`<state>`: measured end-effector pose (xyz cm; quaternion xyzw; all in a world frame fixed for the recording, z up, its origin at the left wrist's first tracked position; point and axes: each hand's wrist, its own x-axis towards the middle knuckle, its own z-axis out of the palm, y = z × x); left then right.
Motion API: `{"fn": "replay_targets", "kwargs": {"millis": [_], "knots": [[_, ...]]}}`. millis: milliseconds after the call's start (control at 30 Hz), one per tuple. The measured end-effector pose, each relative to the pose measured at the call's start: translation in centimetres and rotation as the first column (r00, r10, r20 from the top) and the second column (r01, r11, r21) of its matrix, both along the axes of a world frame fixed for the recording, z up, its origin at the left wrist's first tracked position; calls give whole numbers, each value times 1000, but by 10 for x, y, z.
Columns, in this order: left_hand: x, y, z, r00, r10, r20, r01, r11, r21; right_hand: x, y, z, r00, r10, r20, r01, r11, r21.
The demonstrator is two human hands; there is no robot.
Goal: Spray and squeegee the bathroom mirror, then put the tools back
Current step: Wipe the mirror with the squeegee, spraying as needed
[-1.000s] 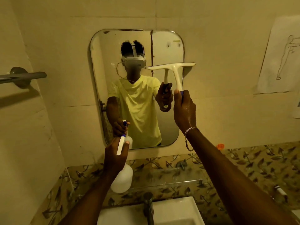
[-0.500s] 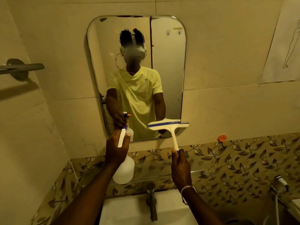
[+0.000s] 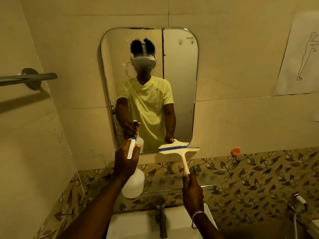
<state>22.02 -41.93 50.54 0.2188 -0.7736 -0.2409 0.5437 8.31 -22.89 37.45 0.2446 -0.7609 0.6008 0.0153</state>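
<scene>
I see the mirror (image 3: 179, 87) on the wall above the sink (image 3: 138, 226). My left hand (image 3: 126, 163) grips the spray bottle (image 3: 133, 185); my right hand (image 3: 192, 190) grasps the squeegee (image 3: 179, 150) at the mirror's bottom edge. Lifting off there could leave drips.

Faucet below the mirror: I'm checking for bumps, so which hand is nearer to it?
Right. The right hand holds the squeegee just right of the faucet; the left hand, gripping the spray bottle, is higher and further left.
</scene>
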Motion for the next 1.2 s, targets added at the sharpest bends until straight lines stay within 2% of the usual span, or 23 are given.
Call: {"fn": "replay_targets", "kwargs": {"millis": [233,400,500,633,800,1200], "knots": [[-6,1,70,996,30,-88,-32,999,-25,4,0,-11,997,-30,72,24,996,83],[-12,-4,149,976,34,-216,-53,995,-81,17,-1,24,997,-58,45,59,998,-17],[-18,-6,175,973,79,-218,-103,989,-102,20,-1,43,998,-53,-24,51,995,-81],[-20,-1,180,979,98,-181,-125,982,-140,21,-3,61,998,-40,-57,30,985,-168],[-28,15,163,992,-46,-115,34,995,-98,17,0,74,995,-79,-65,60,968,-243],[-78,56,161,956,-251,-151,239,966,-94,1,17,68,987,-158,-13,150,955,-258]]}}
